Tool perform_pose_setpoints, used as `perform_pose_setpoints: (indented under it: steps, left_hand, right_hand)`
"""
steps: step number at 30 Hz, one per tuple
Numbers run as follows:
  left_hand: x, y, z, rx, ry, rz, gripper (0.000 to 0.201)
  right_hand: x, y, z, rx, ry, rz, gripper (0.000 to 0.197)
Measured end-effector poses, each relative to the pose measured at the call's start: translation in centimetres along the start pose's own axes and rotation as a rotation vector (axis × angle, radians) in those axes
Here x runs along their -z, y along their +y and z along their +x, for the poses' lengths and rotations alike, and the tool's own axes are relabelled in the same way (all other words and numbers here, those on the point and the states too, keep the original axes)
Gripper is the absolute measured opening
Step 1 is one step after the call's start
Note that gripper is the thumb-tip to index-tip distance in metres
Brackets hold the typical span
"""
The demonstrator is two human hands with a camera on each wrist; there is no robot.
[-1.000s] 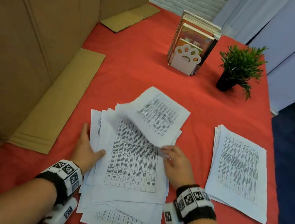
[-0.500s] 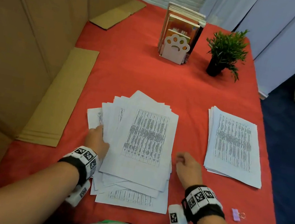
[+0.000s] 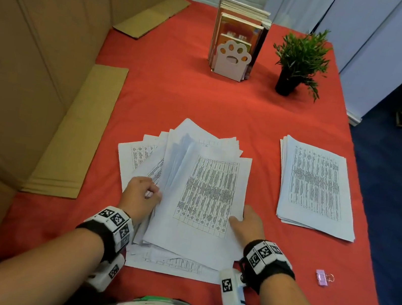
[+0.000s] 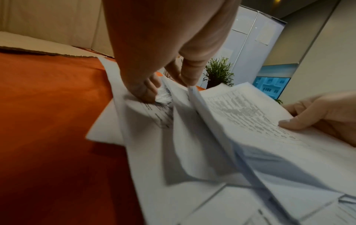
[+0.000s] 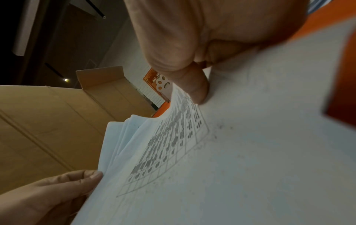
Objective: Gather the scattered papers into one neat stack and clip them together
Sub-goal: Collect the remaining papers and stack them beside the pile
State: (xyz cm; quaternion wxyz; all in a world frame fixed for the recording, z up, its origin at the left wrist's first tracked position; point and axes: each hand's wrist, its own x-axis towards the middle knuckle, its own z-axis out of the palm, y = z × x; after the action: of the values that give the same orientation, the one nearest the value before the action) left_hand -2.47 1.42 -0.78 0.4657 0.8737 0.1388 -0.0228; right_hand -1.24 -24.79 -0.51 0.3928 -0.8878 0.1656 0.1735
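A loose, fanned pile of printed papers [image 3: 200,200] lies at the middle of the red table [image 3: 203,99]. My left hand [image 3: 152,192] grips the pile's left edge with curled fingers; in the left wrist view those fingers [image 4: 185,73] pinch several lifted sheets [image 4: 221,121]. On the pile's right edge my right hand [image 3: 236,221] holds the upper sheets, thumb [image 5: 194,86] on top and fingers hidden underneath. The upper sheets are raised off the lower ones. A second, tidier paper stack [image 3: 316,187] lies to the right. A small pink binder clip [image 3: 322,277] sits near my right wrist.
Books in a paw-shaped bookend [image 3: 232,59] and a potted plant [image 3: 298,62] stand at the far side. Flat cardboard sheets [image 3: 77,137] and a cardboard wall [image 3: 24,56] line the left. The table's right edge drops to blue floor [image 3: 394,198].
A second ago my right hand laid a sheet on the pile, then drew off to its right. Now it holds the pile's right edge, and both hands have raised the upper sheets.
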Motion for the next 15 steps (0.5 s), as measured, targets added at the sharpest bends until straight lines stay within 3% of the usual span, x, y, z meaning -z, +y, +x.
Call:
perform_pose_setpoints:
  steps: [3,5,8,11,15]
  left_hand:
    - [0.3,-0.5,1.2,0.048,0.084,0.183,0.012]
    - [0.9,-0.8,2.0,0.081,0.048,0.356,0.018]
    - [2.1,-0.9,2.9,0.161,-0.062,0.516,0.056]
    - [2.5,-1.0,3.3,0.159,-0.158,0.414,0.075]
    - [2.2,0.0,1.8,0.186,-0.162,0.203,0.031]
  right_hand:
    - [-0.1,0.5,0.1,-0.040,0.031,0.027,0.027]
    - [-0.1,0.8,0.1,-0.083,0.083,0.077,0.024]
    - [-0.1,1.3,0.5,-0.136,0.119,0.161,0.024]
    - [-0.1,2.1,0.9,-0.177,0.133,0.224,0.024]
    - [0.0,3.1,1.3,-0.198,0.176,0.322,0.017]
